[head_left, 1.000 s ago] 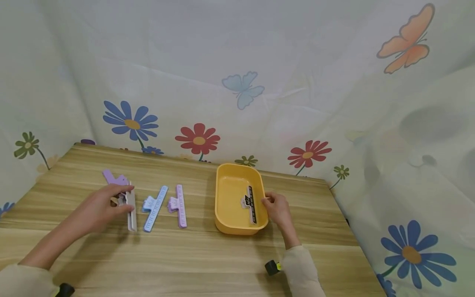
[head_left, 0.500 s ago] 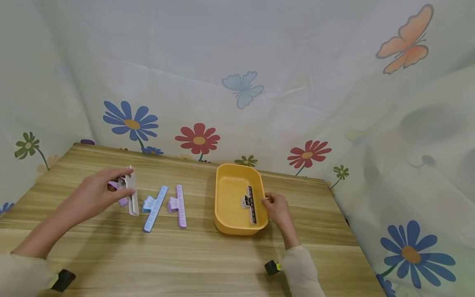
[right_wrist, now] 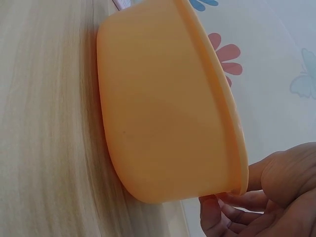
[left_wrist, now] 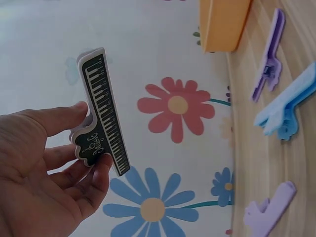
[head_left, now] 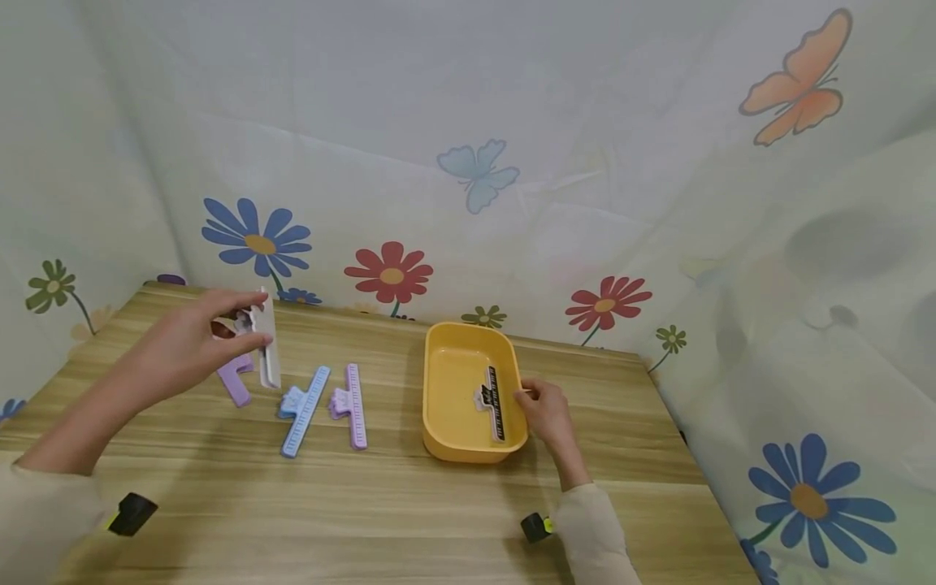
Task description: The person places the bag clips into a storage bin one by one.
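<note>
Higher than before, my left grip [head_left: 192,337] pinches a black-and-white piano-print plastic clip [left_wrist: 107,116], partly hiding one lavender plastic clip [head_left: 236,382]; my right grip [head_left: 547,413] pinches a yellow plastic tub [head_left: 468,452].

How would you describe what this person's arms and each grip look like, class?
The left sleeve and right sleeve are cream, with a small black block marked yellow-green near each end. The left grip and right grip are gloveless.

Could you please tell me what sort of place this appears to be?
Probably an improvised tabletop workspace, though the wider room is hidden: a wood-grain table before a flower-and-butterfly-printed sheet, and a yellow bin holding a black-and-white clip.
</note>
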The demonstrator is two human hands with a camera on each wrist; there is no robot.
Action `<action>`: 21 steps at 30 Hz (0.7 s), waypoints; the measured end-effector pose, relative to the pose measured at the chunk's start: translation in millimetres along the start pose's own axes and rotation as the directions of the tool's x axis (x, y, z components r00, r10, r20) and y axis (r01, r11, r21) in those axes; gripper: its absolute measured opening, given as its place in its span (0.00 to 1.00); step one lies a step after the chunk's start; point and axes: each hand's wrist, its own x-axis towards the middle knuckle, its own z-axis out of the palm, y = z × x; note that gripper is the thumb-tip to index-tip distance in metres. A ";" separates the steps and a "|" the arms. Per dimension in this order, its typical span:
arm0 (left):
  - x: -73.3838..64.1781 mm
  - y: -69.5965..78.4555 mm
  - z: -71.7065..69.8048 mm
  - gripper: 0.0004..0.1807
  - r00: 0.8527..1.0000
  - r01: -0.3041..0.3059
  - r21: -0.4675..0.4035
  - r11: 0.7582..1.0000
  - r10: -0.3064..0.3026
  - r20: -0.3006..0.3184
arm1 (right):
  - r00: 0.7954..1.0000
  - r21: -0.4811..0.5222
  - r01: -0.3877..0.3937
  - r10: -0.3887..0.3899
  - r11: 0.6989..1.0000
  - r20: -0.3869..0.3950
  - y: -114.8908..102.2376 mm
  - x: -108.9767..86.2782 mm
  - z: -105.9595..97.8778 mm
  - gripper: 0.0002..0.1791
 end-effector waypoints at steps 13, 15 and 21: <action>9.4 11.5 -14.9 0.36 0.999 -0.030 0.004 1.000 0.030 -0.026 | 1.000 -0.002 -0.004 0.004 1.000 -0.003 0.0 0.2 0.4 0.15; 9.7 12.6 -15.5 0.35 0.999 -0.028 0.012 1.000 0.028 -0.033 | 1.000 -0.002 -0.008 0.008 1.000 -0.005 0.0 0.6 0.5 0.15; 9.8 12.1 -18.3 0.35 1.000 -0.017 0.027 0.999 0.018 -0.021 | 1.000 -0.007 -0.014 0.014 1.000 -0.003 -0.4 0.4 0.3 0.15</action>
